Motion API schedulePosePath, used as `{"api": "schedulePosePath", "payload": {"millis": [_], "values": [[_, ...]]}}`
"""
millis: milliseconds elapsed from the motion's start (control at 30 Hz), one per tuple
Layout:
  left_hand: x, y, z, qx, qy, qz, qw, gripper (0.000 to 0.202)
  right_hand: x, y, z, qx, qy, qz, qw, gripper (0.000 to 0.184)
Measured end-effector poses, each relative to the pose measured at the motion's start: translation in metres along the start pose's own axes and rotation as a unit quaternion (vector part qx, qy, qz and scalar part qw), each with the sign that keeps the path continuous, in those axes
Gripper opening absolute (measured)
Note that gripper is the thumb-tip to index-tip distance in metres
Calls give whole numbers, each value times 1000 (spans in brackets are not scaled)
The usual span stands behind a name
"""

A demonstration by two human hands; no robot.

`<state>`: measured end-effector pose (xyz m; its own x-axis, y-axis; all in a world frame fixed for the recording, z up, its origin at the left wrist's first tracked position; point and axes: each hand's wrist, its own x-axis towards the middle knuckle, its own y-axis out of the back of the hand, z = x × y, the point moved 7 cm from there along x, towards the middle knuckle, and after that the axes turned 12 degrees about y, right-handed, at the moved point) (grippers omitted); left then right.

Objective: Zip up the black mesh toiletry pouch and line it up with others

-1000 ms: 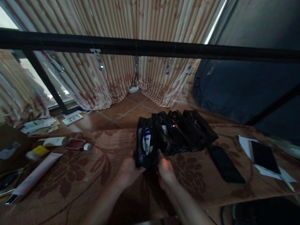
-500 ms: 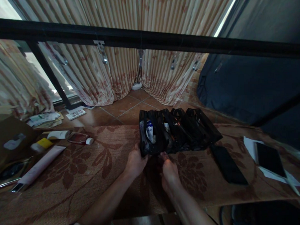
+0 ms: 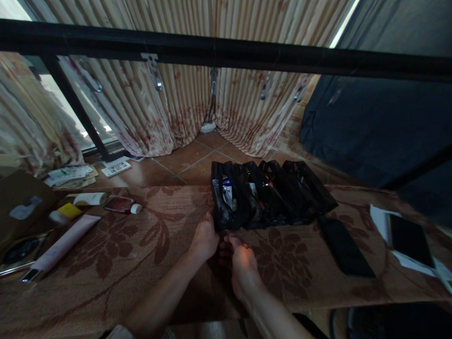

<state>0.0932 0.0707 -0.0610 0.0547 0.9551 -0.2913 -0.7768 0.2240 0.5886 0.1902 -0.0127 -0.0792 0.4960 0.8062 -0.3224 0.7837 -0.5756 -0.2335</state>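
A black toiletry bag (image 3: 272,197) with several upright compartments lies at the middle of the cloth-covered table. Inside its leftmost compartment shows a blue-and-white packet (image 3: 227,189). My left hand (image 3: 204,239) is closed at the bag's front left corner, gripping it there. Just in front of the bag's near edge, my right hand (image 3: 244,263) has its fingers curled and thumb pressed in; whatever is between them is too dark to make out. On the bag's right a flat black flap or pouch (image 3: 345,246) rests on the cloth.
To the left lie a pink tube (image 3: 62,246), a small red bottle (image 3: 119,205), a yellow-capped container (image 3: 66,213) and a cardboard box (image 3: 19,201). A dark tablet-like device (image 3: 409,240) sits on papers at right. A black rail (image 3: 220,49) crosses behind the table.
My right hand has shifted left along the bag's front edge, closer to my left hand. The left hand stays at the bag's corner. The view has shifted slightly.
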Motion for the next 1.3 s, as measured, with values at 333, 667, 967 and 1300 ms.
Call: {"api": "schedulePosePath", "payload": {"millis": [333, 667, 967, 1300], "values": [[-11, 10, 1, 73, -6, -47, 996, 60, -3, -9, -4, 39, -63, 9, 997, 22], [-20, 23, -3, 148, 10, -26, 989, 42, -4, -24, -3, 47, -33, -51, 997, 26], [-21, 50, -9, 167, -12, 17, 986, 34, -12, -42, 6, 55, -27, -124, 990, 38], [-11, 102, -30, 180, 42, 104, 977, 24, -25, -63, 13, 12, -32, -172, 985, 40]]}}
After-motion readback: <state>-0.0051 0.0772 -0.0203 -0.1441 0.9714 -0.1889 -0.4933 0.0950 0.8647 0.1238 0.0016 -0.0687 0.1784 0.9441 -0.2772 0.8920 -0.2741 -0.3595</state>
